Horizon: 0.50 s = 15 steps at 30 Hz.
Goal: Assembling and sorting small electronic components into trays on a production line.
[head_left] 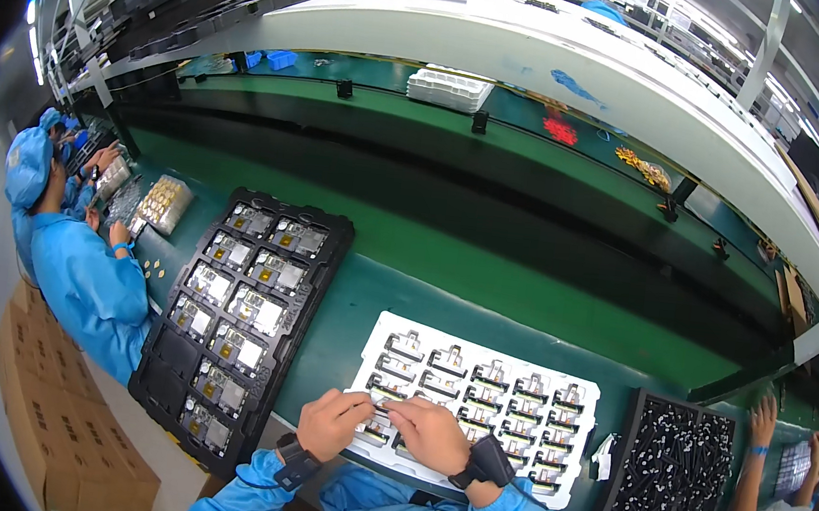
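My left hand (332,424) and my right hand (430,437) meet over the near left part of a white plastic tray (579,463). Fingers of both are pinched together around something small that I cannot make out. Rows of small metal-and-black parts (491,373) sit in the tray's pockets. Left of my hands lies a long black tray (314,290) with circuit boards (256,309) in most of its pockets. Both wrists wear a black strapped device.
At the right stands a black bin (622,477) full of small black pieces, with a crumpled white scrap (603,455) beside it. Co-workers sit at both sides, one in a blue coat (89,267). Brown cartons (63,419) are stacked at lower left. A white shelf (550,56) spans the back.
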Each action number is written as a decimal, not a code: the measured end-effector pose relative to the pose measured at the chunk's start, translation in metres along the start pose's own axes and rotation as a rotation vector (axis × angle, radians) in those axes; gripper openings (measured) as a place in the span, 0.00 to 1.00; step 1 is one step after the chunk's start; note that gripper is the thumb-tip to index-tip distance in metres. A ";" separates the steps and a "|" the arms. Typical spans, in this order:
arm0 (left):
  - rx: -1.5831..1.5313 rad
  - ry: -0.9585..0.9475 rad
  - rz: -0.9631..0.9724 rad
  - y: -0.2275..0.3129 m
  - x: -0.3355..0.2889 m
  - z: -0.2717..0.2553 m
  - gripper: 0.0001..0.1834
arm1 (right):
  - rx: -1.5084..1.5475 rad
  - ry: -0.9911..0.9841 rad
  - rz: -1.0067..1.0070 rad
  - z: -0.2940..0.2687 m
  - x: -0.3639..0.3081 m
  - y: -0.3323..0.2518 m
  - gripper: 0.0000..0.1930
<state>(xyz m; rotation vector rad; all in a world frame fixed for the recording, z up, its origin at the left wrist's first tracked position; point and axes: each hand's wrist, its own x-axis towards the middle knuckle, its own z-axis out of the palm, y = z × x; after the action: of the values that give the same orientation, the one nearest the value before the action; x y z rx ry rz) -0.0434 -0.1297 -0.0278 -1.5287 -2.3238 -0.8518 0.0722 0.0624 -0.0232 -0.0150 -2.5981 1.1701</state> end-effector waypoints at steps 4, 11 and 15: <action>-0.146 0.016 -0.037 0.006 0.004 0.000 0.16 | 0.585 -0.072 0.489 0.002 0.002 -0.004 0.12; -0.275 -0.163 -0.137 0.003 0.000 0.003 0.16 | 0.635 -0.074 0.506 0.005 0.001 -0.004 0.13; -0.278 -0.234 -0.068 -0.003 0.006 0.007 0.12 | 0.569 -0.097 0.420 0.000 -0.002 0.001 0.12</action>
<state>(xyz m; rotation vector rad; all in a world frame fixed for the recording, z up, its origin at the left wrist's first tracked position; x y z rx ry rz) -0.0476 -0.1223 -0.0312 -1.7522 -2.5187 -1.1071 0.0737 0.0627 -0.0240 -0.4077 -2.3016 2.0645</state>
